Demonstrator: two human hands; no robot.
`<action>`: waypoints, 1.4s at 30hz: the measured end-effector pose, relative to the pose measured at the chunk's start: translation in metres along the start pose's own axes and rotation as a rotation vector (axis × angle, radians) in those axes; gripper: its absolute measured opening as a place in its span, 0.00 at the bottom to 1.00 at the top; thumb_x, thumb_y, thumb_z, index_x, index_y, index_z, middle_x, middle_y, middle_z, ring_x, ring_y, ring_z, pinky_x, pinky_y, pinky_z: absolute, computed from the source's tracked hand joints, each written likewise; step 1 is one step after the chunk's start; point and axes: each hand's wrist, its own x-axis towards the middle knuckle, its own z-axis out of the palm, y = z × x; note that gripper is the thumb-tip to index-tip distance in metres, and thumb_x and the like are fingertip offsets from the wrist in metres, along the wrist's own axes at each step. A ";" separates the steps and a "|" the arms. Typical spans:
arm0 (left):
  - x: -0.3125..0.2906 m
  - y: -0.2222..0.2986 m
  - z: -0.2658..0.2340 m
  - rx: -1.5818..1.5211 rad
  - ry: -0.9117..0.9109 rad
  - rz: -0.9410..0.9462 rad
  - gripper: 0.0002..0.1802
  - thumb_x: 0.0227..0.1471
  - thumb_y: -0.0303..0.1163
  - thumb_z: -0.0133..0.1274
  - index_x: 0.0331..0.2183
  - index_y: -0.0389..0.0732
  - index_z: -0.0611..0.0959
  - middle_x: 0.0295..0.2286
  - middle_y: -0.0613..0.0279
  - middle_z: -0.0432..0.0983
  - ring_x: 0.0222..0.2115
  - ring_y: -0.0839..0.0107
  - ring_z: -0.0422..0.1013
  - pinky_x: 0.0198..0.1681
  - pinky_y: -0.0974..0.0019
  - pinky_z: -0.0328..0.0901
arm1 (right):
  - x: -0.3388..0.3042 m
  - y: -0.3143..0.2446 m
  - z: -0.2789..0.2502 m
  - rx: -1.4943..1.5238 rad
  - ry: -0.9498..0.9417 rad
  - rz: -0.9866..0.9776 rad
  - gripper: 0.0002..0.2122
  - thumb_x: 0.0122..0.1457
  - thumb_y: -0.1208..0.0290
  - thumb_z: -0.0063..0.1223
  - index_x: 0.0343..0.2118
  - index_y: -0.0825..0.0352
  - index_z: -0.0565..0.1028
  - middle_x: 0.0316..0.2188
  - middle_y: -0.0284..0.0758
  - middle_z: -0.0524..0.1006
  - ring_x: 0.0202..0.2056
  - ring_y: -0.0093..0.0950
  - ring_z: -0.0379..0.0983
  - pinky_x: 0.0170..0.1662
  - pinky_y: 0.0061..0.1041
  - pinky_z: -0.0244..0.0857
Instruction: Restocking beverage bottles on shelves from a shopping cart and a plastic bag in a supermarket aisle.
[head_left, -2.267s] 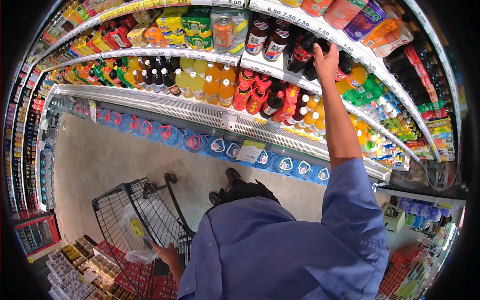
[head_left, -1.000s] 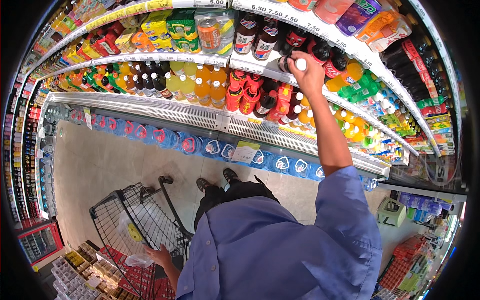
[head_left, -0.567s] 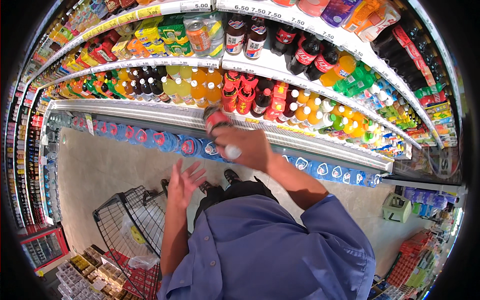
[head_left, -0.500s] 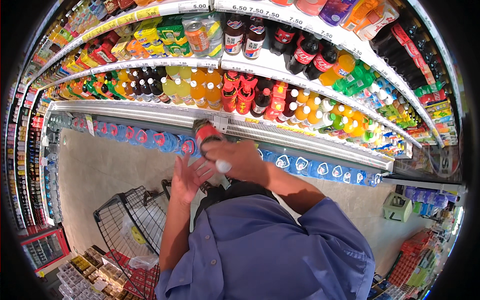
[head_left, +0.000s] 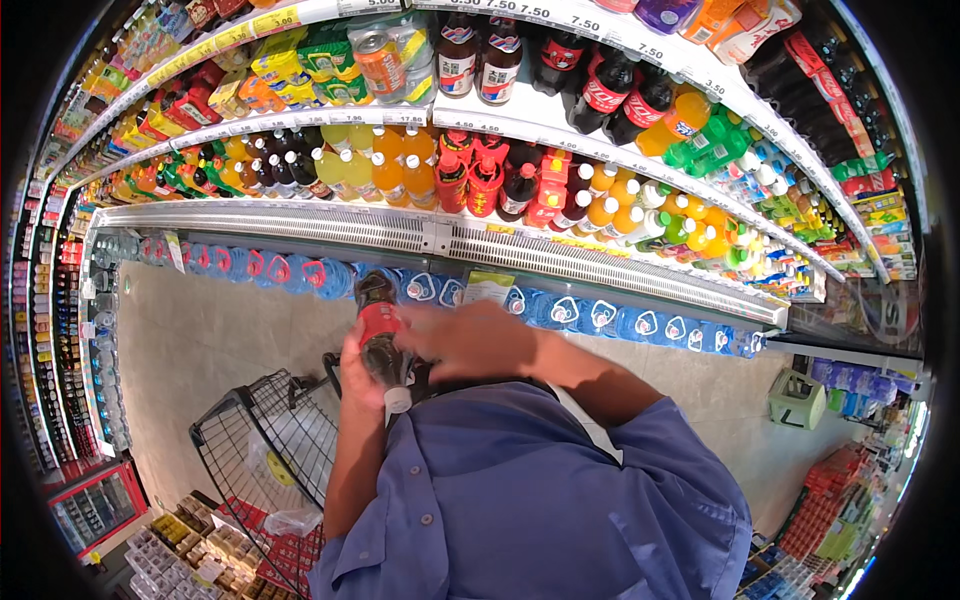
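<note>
A dark cola bottle (head_left: 379,322) with a red label lies tilted in my left hand (head_left: 356,372), its pale cap toward my body and its base toward the shelves. My left fingers and thumb are closed round its side. Just right of the label, my right hand (head_left: 478,340) is blurred by motion. Its fingertips come close to the bottle, and I cannot tell whether they touch it.
Ahead stands a long drinks shelf (head_left: 300,222) with rows of bottles and cans. Large blue water bottles (head_left: 565,312) line the floor below it. A black wire shopping cart (head_left: 262,440) with a plastic bag stands at my left. A pale green stool (head_left: 797,400) is at the right.
The cola bottle has come down and left from the right hand into the left, which has closed on it. The right hand has loosened from it and moved slightly right and down.
</note>
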 end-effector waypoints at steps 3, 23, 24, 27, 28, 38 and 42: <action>-0.016 0.006 -0.002 0.116 0.150 0.090 0.31 0.55 0.51 0.50 0.50 0.36 0.72 0.42 0.47 0.75 0.39 0.55 0.75 0.42 0.54 0.72 | -0.013 0.076 -0.042 -0.049 0.553 0.231 0.24 0.54 0.65 0.61 0.53 0.66 0.69 0.48 0.42 0.73 0.47 0.39 0.72 0.50 0.34 0.68; -0.049 0.002 -0.007 0.167 0.187 0.208 0.31 0.54 0.52 0.46 0.46 0.33 0.73 0.39 0.45 0.74 0.35 0.58 0.74 0.34 0.60 0.73 | 0.021 0.254 -0.245 -0.467 1.107 1.057 0.26 0.43 0.47 0.65 0.28 0.72 0.81 0.34 0.50 0.80 0.38 0.46 0.77 0.44 0.40 0.69; -0.050 0.002 -0.010 0.165 0.189 0.210 0.31 0.54 0.52 0.46 0.46 0.33 0.73 0.39 0.45 0.74 0.35 0.58 0.74 0.34 0.60 0.73 | 0.022 0.248 -0.247 -0.469 1.071 1.098 0.26 0.43 0.46 0.64 0.28 0.72 0.81 0.34 0.50 0.80 0.39 0.46 0.77 0.44 0.40 0.69; -0.050 0.002 -0.020 0.145 0.149 0.222 0.31 0.57 0.51 0.44 0.48 0.32 0.72 0.42 0.42 0.72 0.36 0.55 0.74 0.35 0.57 0.75 | 0.021 0.246 -0.246 -0.477 1.003 1.120 0.27 0.43 0.45 0.62 0.28 0.72 0.80 0.34 0.50 0.80 0.39 0.45 0.77 0.44 0.40 0.69; -0.050 0.002 -0.017 0.178 0.168 0.241 0.31 0.56 0.52 0.44 0.47 0.32 0.72 0.40 0.44 0.73 0.35 0.57 0.74 0.34 0.59 0.75 | 0.020 0.248 -0.246 -0.484 0.976 1.104 0.28 0.43 0.44 0.62 0.29 0.72 0.80 0.35 0.50 0.80 0.39 0.45 0.77 0.44 0.40 0.69; -0.051 0.000 -0.021 0.143 0.226 0.260 0.30 0.56 0.52 0.44 0.47 0.33 0.73 0.39 0.43 0.75 0.33 0.58 0.76 0.34 0.60 0.75 | -0.003 0.296 -0.254 -0.547 0.981 0.895 0.26 0.47 0.41 0.61 0.21 0.67 0.79 0.14 0.35 0.76 0.17 0.28 0.74 0.28 0.29 0.67; -0.054 -0.002 -0.026 0.072 0.215 0.236 0.31 0.57 0.51 0.44 0.48 0.32 0.72 0.40 0.42 0.74 0.36 0.56 0.75 0.35 0.58 0.76 | 0.002 0.294 -0.253 -0.541 0.974 0.893 0.29 0.46 0.39 0.61 0.22 0.71 0.78 0.17 0.40 0.78 0.22 0.34 0.76 0.33 0.33 0.69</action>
